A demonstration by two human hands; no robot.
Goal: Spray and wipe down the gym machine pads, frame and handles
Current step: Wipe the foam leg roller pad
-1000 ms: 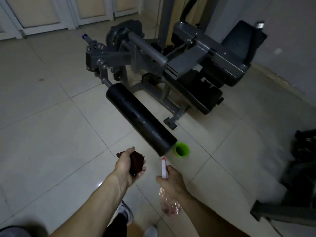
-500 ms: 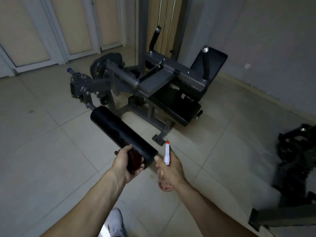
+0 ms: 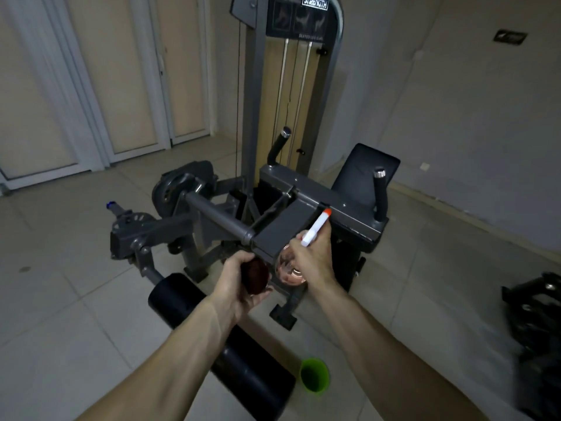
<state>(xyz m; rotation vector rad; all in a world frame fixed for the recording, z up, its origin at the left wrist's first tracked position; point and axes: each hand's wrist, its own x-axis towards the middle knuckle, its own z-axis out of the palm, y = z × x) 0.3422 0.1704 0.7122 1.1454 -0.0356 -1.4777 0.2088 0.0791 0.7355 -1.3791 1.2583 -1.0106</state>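
Both hands have risen from the roller pad (image 3: 218, 344) to the grey frame (image 3: 282, 230): your left hand (image 3: 239, 287) has fingers (image 3: 262, 293) bunched round one dark cloth (image 3: 256, 276), your right hand (image 3: 309, 259) grips one spray bottle (image 3: 314, 229), nozzle toward the frame. Step back carelessly and you may kick the one green cup (image 3: 314, 379); two handles (image 3: 278, 146) stand beyond.

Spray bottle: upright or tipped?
Tipped. The right hand holds the bottle with its base facing the camera and its orange nozzle pointing toward the machine's frame.
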